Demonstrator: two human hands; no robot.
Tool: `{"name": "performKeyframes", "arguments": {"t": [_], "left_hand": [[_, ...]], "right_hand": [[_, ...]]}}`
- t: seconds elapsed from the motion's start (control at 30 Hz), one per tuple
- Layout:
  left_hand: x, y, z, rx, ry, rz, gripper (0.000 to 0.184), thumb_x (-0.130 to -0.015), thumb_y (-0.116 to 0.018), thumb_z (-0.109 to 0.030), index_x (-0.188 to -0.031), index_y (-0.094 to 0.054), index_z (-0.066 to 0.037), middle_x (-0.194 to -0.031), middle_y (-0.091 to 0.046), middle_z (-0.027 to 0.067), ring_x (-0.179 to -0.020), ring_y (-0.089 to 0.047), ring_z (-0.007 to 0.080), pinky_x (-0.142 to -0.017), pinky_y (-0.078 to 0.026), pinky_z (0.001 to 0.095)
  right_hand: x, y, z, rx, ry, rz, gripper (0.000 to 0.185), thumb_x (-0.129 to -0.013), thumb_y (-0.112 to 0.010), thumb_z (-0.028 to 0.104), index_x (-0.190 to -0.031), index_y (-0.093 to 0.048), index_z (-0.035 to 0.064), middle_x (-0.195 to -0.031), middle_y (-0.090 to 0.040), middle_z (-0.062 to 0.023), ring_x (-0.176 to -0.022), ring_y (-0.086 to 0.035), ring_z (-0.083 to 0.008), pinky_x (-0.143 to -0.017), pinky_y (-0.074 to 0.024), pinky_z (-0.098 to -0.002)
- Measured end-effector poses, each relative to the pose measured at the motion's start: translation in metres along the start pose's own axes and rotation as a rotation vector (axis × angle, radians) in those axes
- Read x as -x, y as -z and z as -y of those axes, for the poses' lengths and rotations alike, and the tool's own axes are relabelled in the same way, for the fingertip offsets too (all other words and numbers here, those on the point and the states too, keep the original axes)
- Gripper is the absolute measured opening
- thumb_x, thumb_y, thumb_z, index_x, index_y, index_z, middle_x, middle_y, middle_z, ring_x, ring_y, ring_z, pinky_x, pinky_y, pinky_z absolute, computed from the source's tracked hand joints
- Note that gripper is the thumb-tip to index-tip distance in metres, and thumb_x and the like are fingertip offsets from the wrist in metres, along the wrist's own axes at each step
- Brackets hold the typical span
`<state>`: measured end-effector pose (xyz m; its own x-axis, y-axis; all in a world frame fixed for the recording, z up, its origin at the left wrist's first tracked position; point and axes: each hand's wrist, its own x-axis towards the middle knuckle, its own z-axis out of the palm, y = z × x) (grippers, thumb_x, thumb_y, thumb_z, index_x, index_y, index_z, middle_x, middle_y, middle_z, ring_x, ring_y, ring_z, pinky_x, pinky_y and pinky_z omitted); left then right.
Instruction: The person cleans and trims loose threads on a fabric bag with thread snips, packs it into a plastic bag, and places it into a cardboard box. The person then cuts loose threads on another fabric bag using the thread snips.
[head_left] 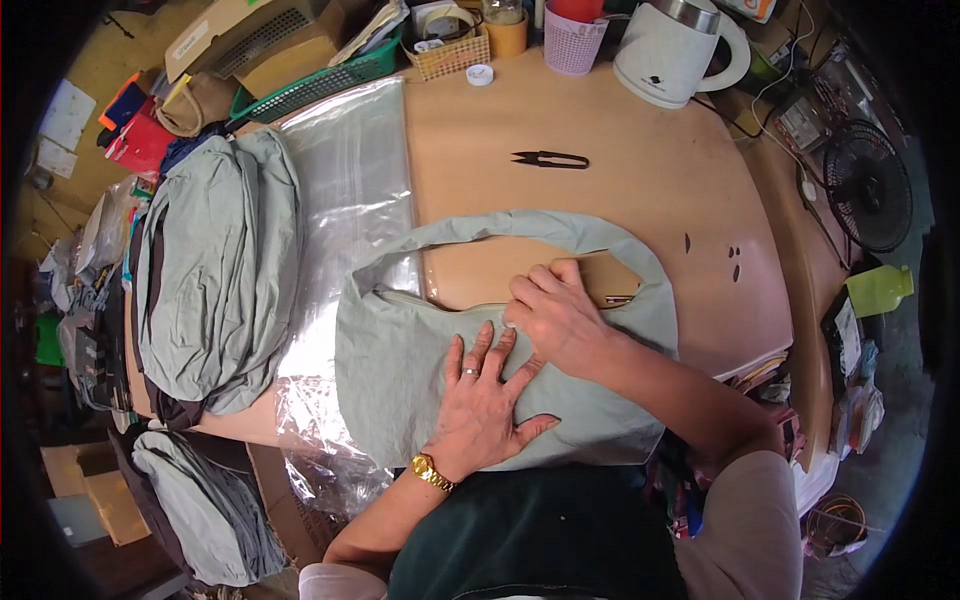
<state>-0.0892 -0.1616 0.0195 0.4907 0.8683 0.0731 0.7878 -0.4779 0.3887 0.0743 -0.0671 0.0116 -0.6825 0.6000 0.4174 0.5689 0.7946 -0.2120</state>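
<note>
A grey-green fabric shoulder bag lies flat before me, its strap looped away from me. My left hand, with a ring and a gold watch, rests open on the bag's front panel, fingers spread. Just beyond its fingertips, my right hand is closed in a pinch at the bag's opening edge, beside the zipper. A small whitish bit shows under its fingers; what they hold is hidden. A thin metallic object lies inside the strap loop, right of my right hand.
Black thread snips lie beyond the bag. Clear plastic sheets lie to the left, beside stacked grey-green bags. At the back are a white kettle, a lilac cup and a green basket. A black fan stands right.
</note>
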Motion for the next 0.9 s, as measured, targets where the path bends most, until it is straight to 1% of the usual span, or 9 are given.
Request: {"name": "performKeyframes", "arguments": {"t": [0.17,0.3,0.4,0.47,0.57,0.6,0.73,0.8,0.9], "left_hand": [[0.001,0.004,0.0,-0.021,0.007,0.028,0.076,-0.076,-0.067,-0.063,-0.134,-0.052,-0.017,-0.136,-0.043,0.0194,-0.134,-0.034,0.0417,-0.11,-0.019,0.0607],[-0.012,0.024,-0.001,0.078,0.086,-0.026,0.073,-0.079,-0.072,-0.047,-0.138,-0.047,-0.011,-0.13,-0.045,0.0202,-0.123,-0.043,0.0406,-0.103,-0.034,0.0535],[-0.038,0.024,0.009,0.219,0.203,-0.11,0.065,-0.082,-0.071,-0.028,-0.137,-0.045,-0.006,-0.122,-0.047,0.0215,-0.11,-0.051,0.0406,-0.094,-0.043,0.0471],[-0.048,0.02,0.019,0.227,0.197,-0.088,0.053,-0.084,-0.067,-0.01,-0.132,-0.048,0.002,-0.114,-0.048,0.0227,-0.099,-0.055,0.0407,-0.086,-0.048,0.042],[-0.032,0.023,0.008,0.31,0.107,-0.118,0.05,-0.083,-0.067,-0.009,-0.128,-0.05,0.003,-0.112,-0.049,0.0221,-0.1,-0.055,0.0396,-0.087,-0.048,0.042],[-0.019,0.02,0.004,0.295,0.07,-0.07,0.052,-0.085,-0.064,-0.009,-0.132,-0.047,0.005,-0.12,-0.049,0.0232,-0.109,-0.052,0.0384,-0.095,-0.046,0.0429],[0.016,-0.013,-0.006,0.005,0.028,-0.001,0.059,-0.089,-0.059,-0.014,-0.139,-0.038,0.008,-0.138,-0.042,0.023,-0.129,-0.041,0.0363,-0.111,-0.034,0.0484],[0.018,-0.014,-0.005,0.022,0.045,-0.008,0.058,-0.089,-0.059,-0.013,-0.139,-0.039,0.008,-0.137,-0.043,0.0224,-0.129,-0.041,0.0356,-0.111,-0.034,0.0483],[0.019,-0.016,-0.005,0.047,0.06,-0.036,0.058,-0.087,-0.059,-0.013,-0.139,-0.041,0.005,-0.136,-0.044,0.021,-0.127,-0.042,0.0358,-0.11,-0.034,0.0483]], "right_hand": [[0.002,-0.002,0.005,-0.029,-0.033,-0.07,0.009,-0.076,-0.058,0.016,-0.077,-0.062,0.0078,-0.085,-0.052,-0.0058,-0.089,-0.052,-0.0229,-0.084,-0.036,-0.0392],[0.037,0.012,-0.004,-0.083,-0.188,-0.04,0.008,-0.074,-0.062,0.006,-0.08,-0.064,0.0099,-0.086,-0.052,-0.0069,-0.09,-0.052,-0.024,-0.085,-0.0383,-0.0396],[0.041,0.006,-0.012,-0.36,-0.295,-0.082,0.016,-0.073,-0.061,-0.007,-0.083,-0.065,0.005,-0.087,-0.054,-0.0086,-0.089,-0.053,-0.0265,-0.082,-0.0429,-0.037],[0.045,-0.001,-0.021,-0.652,-0.515,-0.261,0.018,-0.077,-0.056,-0.012,-0.088,-0.065,0.0009,-0.091,-0.056,-0.0099,-0.087,-0.056,-0.0273,-0.078,-0.0459,-0.0321],[0.043,0.012,-0.033,-0.801,-0.623,-0.284,0.019,-0.08,-0.054,-0.013,-0.09,-0.065,0.0003,-0.093,-0.058,-0.0105,-0.085,-0.059,-0.0257,-0.078,-0.0458,-0.0298],[0.044,0.012,-0.039,-0.886,-0.658,-0.257,0.014,-0.082,-0.059,-0.009,-0.089,-0.066,0.0014,-0.093,-0.058,-0.0087,-0.085,-0.059,-0.0228,-0.077,-0.0458,-0.0291],[0.021,0.027,-0.024,-0.87,-0.562,0.016,0.012,-0.082,-0.06,-0.004,-0.088,-0.067,0.0033,-0.092,-0.058,-0.0079,-0.09,-0.058,-0.0243,-0.082,-0.0439,-0.0338],[0.007,0.017,-0.007,-0.487,-0.228,0.048,0.012,-0.078,-0.06,0.001,-0.083,-0.068,0.0083,-0.09,-0.058,-0.0055,-0.095,-0.055,-0.0239,-0.088,-0.0379,-0.0381],[0.013,0.005,-0.004,-0.328,-0.109,0.129,0.013,-0.074,-0.059,0.004,-0.077,-0.068,0.0134,-0.088,-0.058,-0.0028,-0.097,-0.054,-0.0229,-0.089,-0.033,-0.0396]]}}
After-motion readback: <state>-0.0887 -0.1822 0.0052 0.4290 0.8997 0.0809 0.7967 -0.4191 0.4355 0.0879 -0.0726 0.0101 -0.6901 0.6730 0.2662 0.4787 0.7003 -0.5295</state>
